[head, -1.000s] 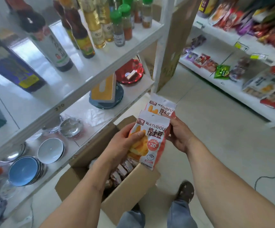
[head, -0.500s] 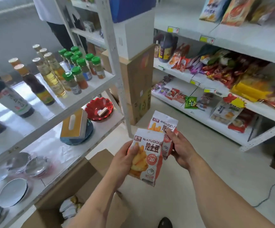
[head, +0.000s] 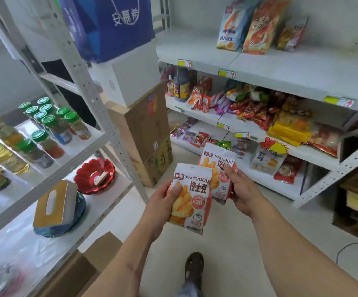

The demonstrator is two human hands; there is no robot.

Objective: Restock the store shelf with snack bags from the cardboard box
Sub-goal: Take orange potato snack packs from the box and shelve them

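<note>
Left hand is gripping the front bag by its left edge, thumb pressing on the printed face, fingers wrapping behind. Right hand is pinching the rear bag at its right side — thumb on the front. Both bags are standing upright, the front one overlapping the rear (lettering reads WATUDOU), above the floor. The box is showing only a flap at lower left; contents hidden. The snack shelf ahead is holding assorted packets — partly filled.
</note>
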